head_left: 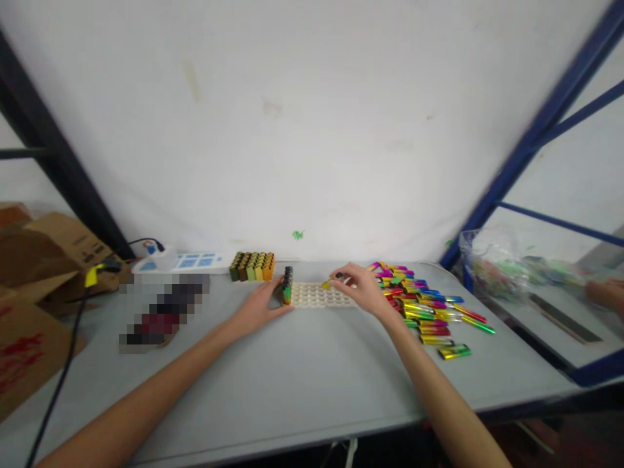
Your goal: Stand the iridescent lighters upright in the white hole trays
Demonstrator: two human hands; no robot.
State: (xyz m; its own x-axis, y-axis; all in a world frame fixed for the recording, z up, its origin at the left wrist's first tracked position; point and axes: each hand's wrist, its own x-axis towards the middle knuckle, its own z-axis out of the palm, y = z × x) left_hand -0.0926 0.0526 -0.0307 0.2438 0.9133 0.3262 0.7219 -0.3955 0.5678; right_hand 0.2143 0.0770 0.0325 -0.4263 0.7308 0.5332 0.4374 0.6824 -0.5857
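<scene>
A white tray with rows of round holes lies on the grey table in front of me. At its left end stands a short row of upright shiny lighters with dark tops and green-to-gold bodies. My left hand spans that end, thumb at the front corner and fingers beside the row. Over the tray's right part, my right hand pinches a yellow lighter, tilted, with a dark end. Right of this hand spreads a loose pile of shiny coloured lighters. My right fingers partly hide the tray.
A block of upright lighters stands at the back, beside a white power strip. A pixelated dark object lies left. Cardboard boxes and a black cable are far left. Beyond a blue frame, another person's hand shows.
</scene>
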